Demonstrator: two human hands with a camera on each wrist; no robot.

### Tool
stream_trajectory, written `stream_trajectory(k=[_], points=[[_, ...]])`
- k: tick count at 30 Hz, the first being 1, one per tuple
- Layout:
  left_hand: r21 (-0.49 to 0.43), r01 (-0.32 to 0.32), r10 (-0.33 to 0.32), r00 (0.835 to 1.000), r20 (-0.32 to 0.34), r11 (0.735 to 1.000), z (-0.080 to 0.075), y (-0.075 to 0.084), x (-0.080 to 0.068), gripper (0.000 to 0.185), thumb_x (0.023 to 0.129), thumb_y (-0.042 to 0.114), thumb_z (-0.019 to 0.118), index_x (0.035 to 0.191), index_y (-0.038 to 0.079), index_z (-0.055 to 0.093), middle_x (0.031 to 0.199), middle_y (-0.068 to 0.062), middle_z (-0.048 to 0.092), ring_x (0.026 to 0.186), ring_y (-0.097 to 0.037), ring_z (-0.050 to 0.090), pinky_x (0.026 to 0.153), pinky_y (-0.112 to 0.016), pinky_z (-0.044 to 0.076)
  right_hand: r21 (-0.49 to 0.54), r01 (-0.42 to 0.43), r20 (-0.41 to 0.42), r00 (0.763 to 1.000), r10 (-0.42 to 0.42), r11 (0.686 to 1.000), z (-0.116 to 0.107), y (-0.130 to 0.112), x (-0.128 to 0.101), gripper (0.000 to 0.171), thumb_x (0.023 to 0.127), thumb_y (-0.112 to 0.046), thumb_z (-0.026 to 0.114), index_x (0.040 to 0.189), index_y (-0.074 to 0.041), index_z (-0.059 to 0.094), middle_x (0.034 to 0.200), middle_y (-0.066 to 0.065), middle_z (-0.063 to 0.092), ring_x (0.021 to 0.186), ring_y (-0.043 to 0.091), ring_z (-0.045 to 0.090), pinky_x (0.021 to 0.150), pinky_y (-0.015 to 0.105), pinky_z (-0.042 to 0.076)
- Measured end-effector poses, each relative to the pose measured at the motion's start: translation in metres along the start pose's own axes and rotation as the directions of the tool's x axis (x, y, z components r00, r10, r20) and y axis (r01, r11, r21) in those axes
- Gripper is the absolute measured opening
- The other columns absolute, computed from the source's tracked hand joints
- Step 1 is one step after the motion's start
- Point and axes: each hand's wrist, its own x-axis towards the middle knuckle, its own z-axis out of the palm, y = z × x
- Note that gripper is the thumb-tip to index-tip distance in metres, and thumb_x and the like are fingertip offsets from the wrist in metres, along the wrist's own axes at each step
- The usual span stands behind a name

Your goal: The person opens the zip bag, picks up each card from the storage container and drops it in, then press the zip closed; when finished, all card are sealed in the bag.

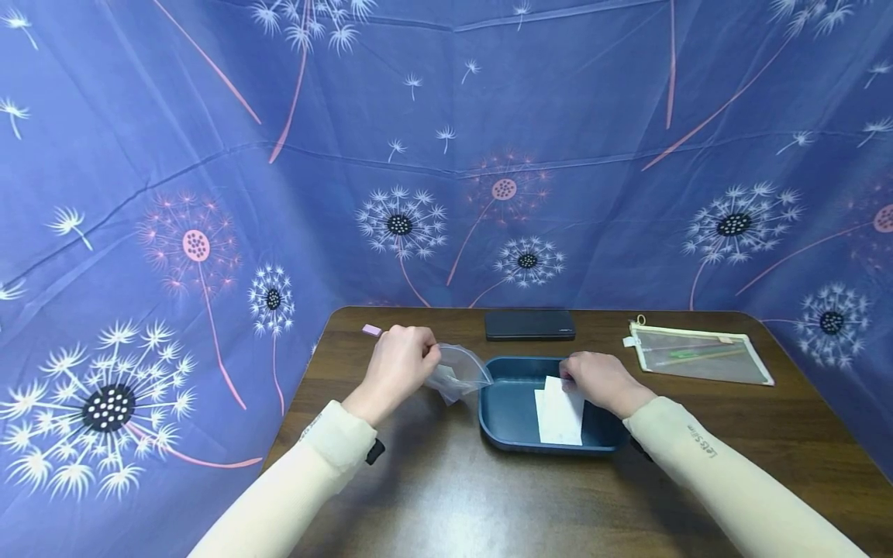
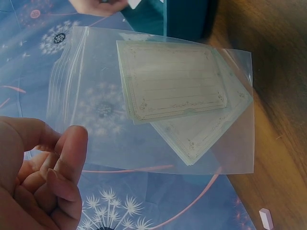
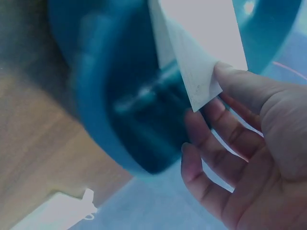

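Note:
My left hand (image 1: 424,361) holds a clear zip bag (image 1: 460,373) by its edge, just left of a dark blue tray (image 1: 508,407). In the left wrist view the bag (image 2: 91,100) hangs from my curled fingers (image 2: 64,163), and two lined, pale green cards (image 2: 172,81) lie inside it. My right hand (image 1: 568,381) is over the tray and pinches the top corner of white paper cards (image 1: 560,417) that lie in it. Seen from the right wrist, thumb and fingers (image 3: 225,76) pinch the card's corner (image 3: 199,91) above the tray (image 3: 110,96).
A black flat case (image 1: 530,325) lies behind the tray. A mesh zip pouch (image 1: 698,354) with pens sits at the back right. A small pink eraser (image 1: 372,330) is at the back left edge. Blue dandelion cloth surrounds the brown table (image 1: 446,496).

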Motion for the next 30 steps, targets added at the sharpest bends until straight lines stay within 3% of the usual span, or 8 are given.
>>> stream_trajectory(k=[9,13,18,21,26,30], points=[[0.001,0.002,-0.002,1.000,-0.010,1.000,0.001,-0.002,-0.001,0.017,0.083,0.005,0.068,0.072,0.017,0.075,0.057,0.012,0.059,0.052,-0.007,0.052,0.055,-0.033,0.049,0.211,-0.097,0.099,0.992,0.078,0.973,-0.031,0.000,-0.003,0.010,0.094,-0.017,0.077,0.085,-0.016,0.075,0.076,-0.005,0.064,0.061,0.012,0.052,0.055,0.033,0.043],[0.002,0.005,-0.005,1.000,-0.010,1.000,-0.001,-0.002,-0.001,0.018,0.083,0.005,0.068,0.072,0.017,0.075,0.057,0.012,0.059,0.052,-0.008,0.053,0.055,-0.034,0.049,0.264,-0.113,0.085,0.992,0.094,0.958,-0.040,-0.002,-0.003,0.012,0.096,-0.019,0.075,0.084,-0.016,0.072,0.074,-0.006,0.061,0.061,0.013,0.051,0.054,0.032,0.041],[0.000,0.009,-0.009,1.000,-0.007,1.000,-0.001,-0.002,0.000,0.017,0.083,0.005,0.068,0.072,0.016,0.075,0.057,0.011,0.060,0.053,-0.008,0.053,0.055,-0.034,0.049,0.271,-0.053,-0.077,0.994,0.076,0.961,-0.052,-0.006,-0.007,0.015,0.094,-0.017,0.074,0.080,-0.018,0.069,0.070,-0.007,0.055,0.059,0.012,0.048,0.053,0.032,0.039],[0.000,0.010,-0.010,1.000,-0.002,1.000,-0.001,-0.002,0.000,0.017,0.083,0.005,0.068,0.072,0.016,0.075,0.057,0.012,0.060,0.052,-0.008,0.053,0.055,-0.033,0.048,0.249,-0.004,-0.205,0.977,0.056,0.968,-0.060,-0.010,-0.009,0.013,0.093,-0.016,0.072,0.081,-0.018,0.068,0.072,-0.007,0.054,0.060,0.011,0.047,0.054,0.032,0.040],[-0.003,0.013,-0.013,1.000,-0.001,1.000,-0.001,-0.002,0.000,0.018,0.084,0.005,0.068,0.072,0.016,0.075,0.057,0.012,0.059,0.052,-0.007,0.052,0.054,-0.032,0.047,0.220,0.092,-0.401,0.916,0.004,0.971,-0.077,-0.023,-0.008,0.010,0.093,-0.015,0.070,0.084,-0.018,0.070,0.078,-0.009,0.057,0.064,0.008,0.050,0.058,0.032,0.044],[-0.006,0.012,-0.012,1.000,-0.005,1.000,-0.001,-0.002,0.000,0.017,0.084,0.005,0.068,0.072,0.016,0.075,0.057,0.012,0.058,0.052,-0.007,0.051,0.054,-0.032,0.047,0.208,0.162,-0.511,0.859,-0.034,0.965,-0.094,-0.038,-0.005,0.010,0.094,-0.016,0.071,0.085,-0.021,0.071,0.080,-0.012,0.059,0.066,0.007,0.051,0.059,0.032,0.045]])
